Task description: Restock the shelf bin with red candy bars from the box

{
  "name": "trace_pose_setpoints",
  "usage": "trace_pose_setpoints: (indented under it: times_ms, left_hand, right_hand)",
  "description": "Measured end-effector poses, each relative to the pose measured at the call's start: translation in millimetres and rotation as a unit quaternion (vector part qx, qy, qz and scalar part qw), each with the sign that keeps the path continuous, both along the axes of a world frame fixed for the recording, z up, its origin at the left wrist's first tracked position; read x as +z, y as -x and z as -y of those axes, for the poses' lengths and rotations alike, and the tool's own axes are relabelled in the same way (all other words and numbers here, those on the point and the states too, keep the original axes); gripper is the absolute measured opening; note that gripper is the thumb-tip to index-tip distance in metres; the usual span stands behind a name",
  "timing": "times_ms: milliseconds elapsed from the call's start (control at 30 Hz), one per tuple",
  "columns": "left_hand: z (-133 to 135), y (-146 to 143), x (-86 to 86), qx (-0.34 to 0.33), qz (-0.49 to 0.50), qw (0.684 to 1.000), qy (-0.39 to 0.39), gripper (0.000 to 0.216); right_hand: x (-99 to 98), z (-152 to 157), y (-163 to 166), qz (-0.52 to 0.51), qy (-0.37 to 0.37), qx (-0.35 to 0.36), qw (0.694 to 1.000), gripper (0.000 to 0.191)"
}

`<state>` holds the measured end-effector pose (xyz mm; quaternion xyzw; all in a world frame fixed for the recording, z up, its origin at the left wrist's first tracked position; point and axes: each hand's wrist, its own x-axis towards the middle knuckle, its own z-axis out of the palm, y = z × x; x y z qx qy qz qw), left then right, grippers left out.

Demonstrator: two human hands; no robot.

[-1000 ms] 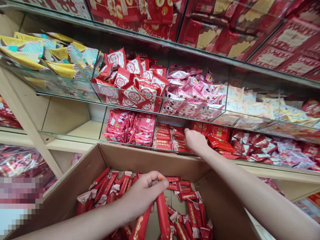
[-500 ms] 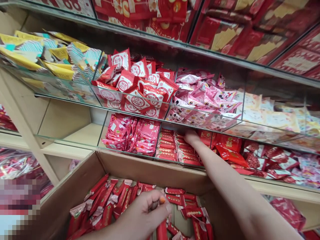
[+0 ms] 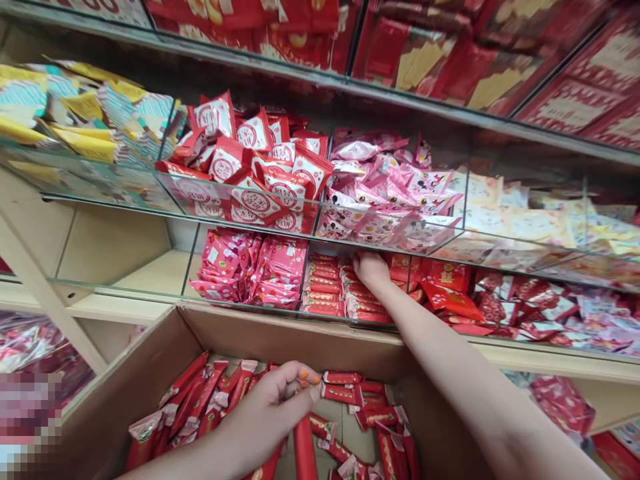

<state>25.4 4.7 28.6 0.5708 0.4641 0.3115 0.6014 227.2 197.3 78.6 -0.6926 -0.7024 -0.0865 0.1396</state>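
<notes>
My left hand (image 3: 283,400) is over the cardboard box (image 3: 280,327), thumb and fingers pinched together on a red stick-shaped snack packet (image 3: 305,450) that hangs below the thumb. Many similar red snack packets (image 3: 200,397) lie loose in the box. My right hand (image 3: 373,272) reaches past the box into a lower shelf compartment, at the right-hand stack of red snack packets (image 3: 367,303). Its fingers are curled, with the tips hidden, and what they hold cannot be made out. A second stack of stick packets (image 3: 323,287) lies left of it.
A glass-fronted shelf (image 3: 390,243) hangs low above my right hand, with red-and-white packets (image 3: 260,187) and pink packets (image 3: 390,187). Pink bags (image 3: 250,267) and red bags (image 3: 450,287) flank the stacks. A wooden upright (image 3: 45,313) stands at left.
The view has shifted slightly. My left hand has risen a little and moved left with the red packet. My right hand remains at the stack, more of its back now showing.
</notes>
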Motion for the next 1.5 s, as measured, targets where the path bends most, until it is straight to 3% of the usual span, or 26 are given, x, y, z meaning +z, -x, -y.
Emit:
trace_pose_setpoints:
  times_ms: [167, 200, 233, 300, 333, 400, 433, 467, 533, 667, 800, 867, 1067, 1233, 1400, 1500]
  left_hand:
    - [-3.6, 5.0, 1.9, -0.002, 0.018, 1.0, -0.025, 0.039]
    - [-2.6, 4.6, 5.1, -0.009, 0.019, 0.999, -0.03, 0.044]
    - [-0.8, 3.8, 8.7, -0.019, 0.019, 0.999, -0.034, 0.048]
    - [4.6, 0.5, 16.0, -0.053, 0.027, 0.997, -0.039, 0.055]
    - [8.0, -1.8, 18.9, -0.074, 0.033, 0.996, -0.039, 0.057]
    - [15.3, -6.7, 22.4, -0.114, 0.042, 0.992, -0.041, 0.054]
    - [18.7, -9.0, 23.0, -0.128, 0.046, 0.99, -0.044, 0.048]
    - [21.6, -11.0, 23.1, -0.133, 0.045, 0.989, -0.047, 0.04]
    - [25.1, -13.1, 22.7, -0.114, 0.023, 0.991, -0.064, 0.028]
    - [23.0, -9.7, 23.0, -0.031, -0.039, 0.992, -0.117, 0.029]
    - [17.8, -4.4, 23.8, 0.018, -0.037, 0.988, -0.152, 0.029]
    - [16.4, -3.3, 23.2, 0.033, -0.043, 0.985, -0.163, 0.029]
    - [11.4, 0.6, 20.2, 0.022, -0.056, 0.984, -0.166, 0.03]
    - [6.7, 6.1, 23.3, -0.042, -0.091, 0.983, -0.154, 0.026]
    - [10.9, -0.5, 22.2, -0.105, -0.064, 0.986, -0.109, 0.03]
    - [14.7, -4.7, 15.0, -0.112, -0.038, 0.988, -0.103, 0.023]
  right_hand:
    - [27.6, 78.4, 28.7, -0.021, -0.033, 0.151, 0.988, 0.033]
    - [30.7, 97.8, 34.7, -0.05, -0.033, 0.197, 0.979, 0.033]
    - [32.6, 116.7, 40.6, -0.151, -0.026, 0.266, 0.952, 0.033]
    - [32.8, 149.1, 51.7, -0.411, 0.033, 0.314, 0.855, 0.035]
    - [31.1, 161.0, 56.6, -0.534, 0.068, 0.31, 0.784, 0.036]
    - [24.6, 174.5, 63.7, -0.704, 0.13, 0.265, 0.646, 0.036]
    - [20.2, 176.6, 65.5, -0.753, 0.154, 0.24, 0.592, 0.037]
    - [15.7, 176.3, 66.0, -0.783, 0.173, 0.217, 0.556, 0.037]
    - [7.4, 171.7, 63.3, -0.804, 0.207, 0.18, 0.528, 0.038]
    - [1.2, 163.0, 49.1, -0.775, 0.232, 0.189, 0.556, 0.033]
    - [4.0, 161.8, 37.2, -0.774, 0.268, 0.226, 0.528, 0.027]
    - [3.6, 160.8, 33.1, -0.761, 0.277, 0.243, 0.534, 0.027]
    - [-1.1, 155.0, 25.0, -0.727, 0.233, 0.254, 0.593, 0.034]
    - [-1.9, 156.6, 28.5, -0.65, 0.193, 0.292, 0.675, 0.04]
    - [-8.4, 162.7, 36.1, -0.527, 0.188, 0.338, 0.757, 0.038]
    - [-1.0, 176.3, 33.6, -0.448, 0.113, 0.371, 0.806, 0.029]
